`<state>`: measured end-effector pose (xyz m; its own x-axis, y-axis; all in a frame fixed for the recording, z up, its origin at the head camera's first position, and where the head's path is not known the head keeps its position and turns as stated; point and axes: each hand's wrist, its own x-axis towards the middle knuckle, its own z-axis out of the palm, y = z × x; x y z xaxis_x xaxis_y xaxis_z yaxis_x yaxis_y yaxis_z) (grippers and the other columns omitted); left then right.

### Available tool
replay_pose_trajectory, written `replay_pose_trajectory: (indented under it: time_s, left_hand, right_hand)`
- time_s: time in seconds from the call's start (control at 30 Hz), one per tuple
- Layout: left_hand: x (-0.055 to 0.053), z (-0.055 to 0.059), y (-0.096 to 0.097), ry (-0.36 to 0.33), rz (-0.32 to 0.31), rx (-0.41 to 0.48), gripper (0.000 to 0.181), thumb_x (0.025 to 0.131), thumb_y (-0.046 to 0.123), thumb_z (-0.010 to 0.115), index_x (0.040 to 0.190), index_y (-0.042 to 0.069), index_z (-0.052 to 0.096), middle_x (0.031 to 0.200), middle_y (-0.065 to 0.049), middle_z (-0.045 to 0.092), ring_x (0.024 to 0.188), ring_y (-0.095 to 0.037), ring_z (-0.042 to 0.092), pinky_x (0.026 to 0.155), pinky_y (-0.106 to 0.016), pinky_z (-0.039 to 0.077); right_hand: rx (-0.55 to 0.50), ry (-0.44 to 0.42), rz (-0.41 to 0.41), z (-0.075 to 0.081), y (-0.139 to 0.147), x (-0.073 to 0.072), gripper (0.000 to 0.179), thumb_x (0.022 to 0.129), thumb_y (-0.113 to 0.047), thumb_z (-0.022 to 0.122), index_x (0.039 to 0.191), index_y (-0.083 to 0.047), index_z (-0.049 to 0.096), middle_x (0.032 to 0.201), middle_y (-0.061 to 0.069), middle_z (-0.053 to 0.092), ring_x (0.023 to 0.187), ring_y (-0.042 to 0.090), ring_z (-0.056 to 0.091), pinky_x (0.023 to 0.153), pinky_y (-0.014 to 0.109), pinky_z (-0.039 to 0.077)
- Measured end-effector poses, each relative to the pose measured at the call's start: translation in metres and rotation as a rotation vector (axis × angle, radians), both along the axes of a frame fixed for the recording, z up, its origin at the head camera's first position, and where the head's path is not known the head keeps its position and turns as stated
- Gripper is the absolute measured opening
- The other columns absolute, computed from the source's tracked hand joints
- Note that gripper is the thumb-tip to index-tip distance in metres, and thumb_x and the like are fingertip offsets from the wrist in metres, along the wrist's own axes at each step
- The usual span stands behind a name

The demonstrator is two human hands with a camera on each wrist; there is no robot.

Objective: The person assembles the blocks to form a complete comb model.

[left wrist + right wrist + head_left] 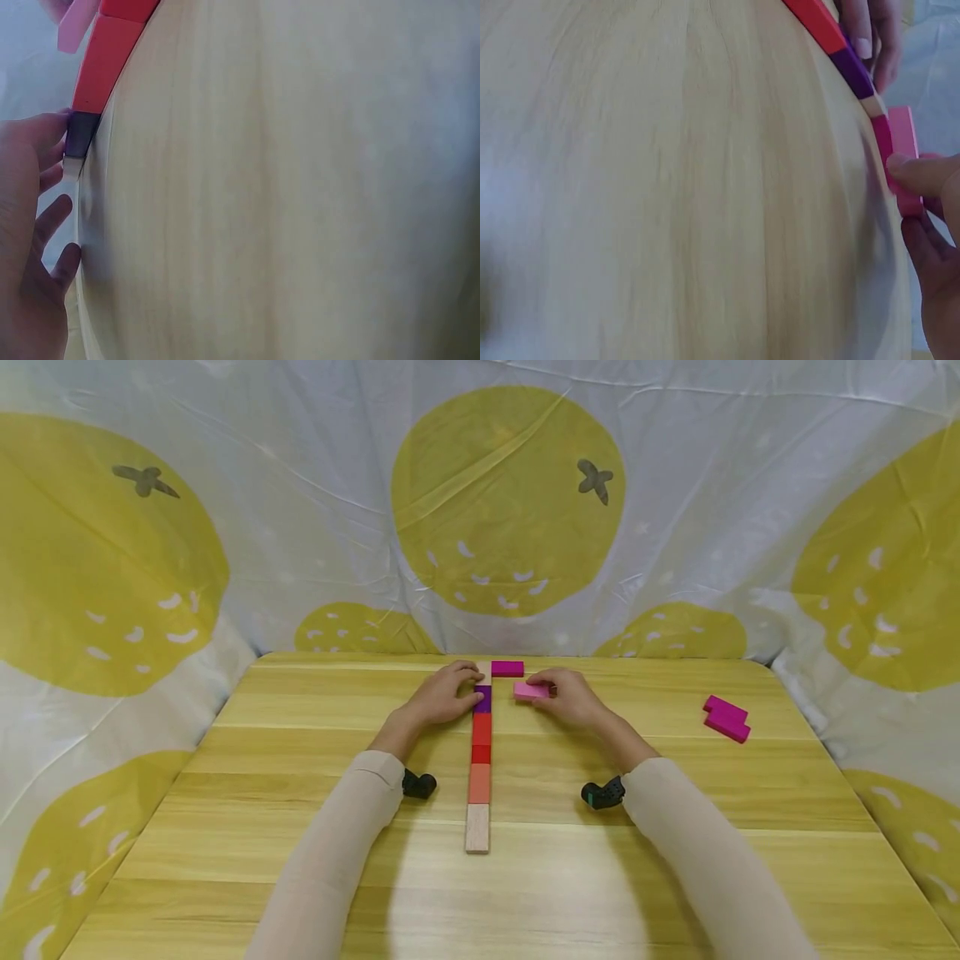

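A row of flat blocks runs away from me down the table, from a pale wooden block (477,828) through a salmon block (479,783) and red blocks (482,729) to a purple block (486,699). Beyond the purple one lies another pale block (872,106), partly covered by my left hand (442,695), whose thumb touches the purple block. A magenta block (507,669) extends rightward from the row's far end. My right hand (572,697) pinches a pink block (530,692) between thumb and fingers, just nearer than the magenta block.
Two magenta blocks (726,720) lie side by side, offset, at the table's right. The wooden table (300,860) ends at a hanging cloth (337,485) printed with yellow fruit. Dark wrist devices (602,793) protrude from both sleeves.
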<state>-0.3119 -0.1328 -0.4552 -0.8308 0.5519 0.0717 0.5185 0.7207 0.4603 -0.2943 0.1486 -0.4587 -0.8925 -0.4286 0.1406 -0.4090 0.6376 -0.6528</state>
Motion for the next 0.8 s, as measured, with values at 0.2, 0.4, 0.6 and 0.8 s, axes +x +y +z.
replay_pose_trajectory:
  time_s: [0.2, 0.4, 0.6, 0.8]
  left_hand:
    - [-0.001, -0.002, 0.0, 0.01, 0.0, 0.0, 0.046, 0.103, 0.029, 0.064, 0.142, 0.003, 0.062, 0.152, -0.014, 0.049, 0.142, -0.032, 0.042, 0.119, -0.045, 0.03]
    - [-0.002, -0.002, 0.001, 0.017, -0.005, 0.012, 0.045, 0.102, 0.028, 0.065, 0.14, 0.003, 0.062, 0.15, -0.013, 0.049, 0.141, -0.031, 0.044, 0.119, -0.044, 0.031]
    - [-0.003, -0.003, 0.0, 0.019, -0.012, 0.006, 0.046, 0.102, 0.028, 0.065, 0.14, 0.003, 0.063, 0.15, -0.015, 0.049, 0.141, -0.032, 0.044, 0.119, -0.045, 0.032]
    - [-0.002, -0.004, 0.0, 0.015, -0.003, 0.006, 0.045, 0.103, 0.029, 0.064, 0.14, 0.004, 0.063, 0.15, -0.013, 0.049, 0.141, -0.032, 0.044, 0.118, -0.045, 0.032]
  right_hand:
    - [0.0, 0.02, -0.031, -0.005, -0.015, -0.004, 0.035, 0.094, -0.009, 0.077, 0.127, -0.001, 0.072, 0.129, 0.017, 0.068, 0.121, 0.033, 0.06, 0.105, 0.045, 0.048]
    - [-0.023, 0.043, -0.078, -0.007, -0.027, -0.008, 0.032, 0.093, -0.009, 0.078, 0.124, -0.001, 0.073, 0.127, 0.018, 0.068, 0.122, 0.034, 0.06, 0.105, 0.045, 0.047]
    - [0.008, 0.072, -0.084, -0.011, -0.036, -0.009, 0.031, 0.092, -0.008, 0.08, 0.121, 0.0, 0.074, 0.125, 0.019, 0.069, 0.122, 0.036, 0.06, 0.107, 0.046, 0.045]
    - [0.004, 0.093, -0.075, -0.014, -0.037, -0.01, 0.025, 0.091, -0.008, 0.08, 0.115, 0.0, 0.076, 0.113, 0.016, 0.071, 0.098, 0.03, 0.061, 0.089, 0.042, 0.051]
